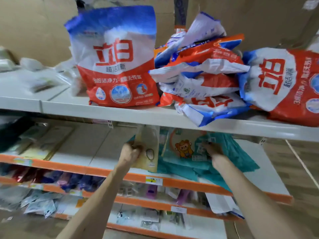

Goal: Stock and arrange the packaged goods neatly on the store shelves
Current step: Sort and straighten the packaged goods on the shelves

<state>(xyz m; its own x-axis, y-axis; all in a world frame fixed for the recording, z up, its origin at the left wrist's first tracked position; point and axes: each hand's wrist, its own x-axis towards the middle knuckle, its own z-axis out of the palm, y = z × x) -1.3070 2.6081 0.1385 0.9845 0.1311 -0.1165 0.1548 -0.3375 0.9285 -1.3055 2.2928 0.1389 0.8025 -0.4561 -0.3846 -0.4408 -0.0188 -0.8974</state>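
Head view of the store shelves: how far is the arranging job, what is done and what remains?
Done: one red, white and blue detergent bag stands upright on the white top shelf. In hand: the left hand grips a pale yellow packet at the orange-edged shelf below; the right hand touches a teal cloth packet, grip blurred. Remaining: the crumpled heap of detergent bags beside it and the sideways bag.

We are looking at glossy, crinkled plastic film on the upright bag and on the heap beside it. The shelf under them is showing smooth, matt white painted metal. Behind, we are seeing dull brown cardboard. Lower down, the towels are showing soft, fuzzy teal cloth, and the packet is gleaming as clear, shiny plastic. The orange strip is looking smooth, with a paper label on it.
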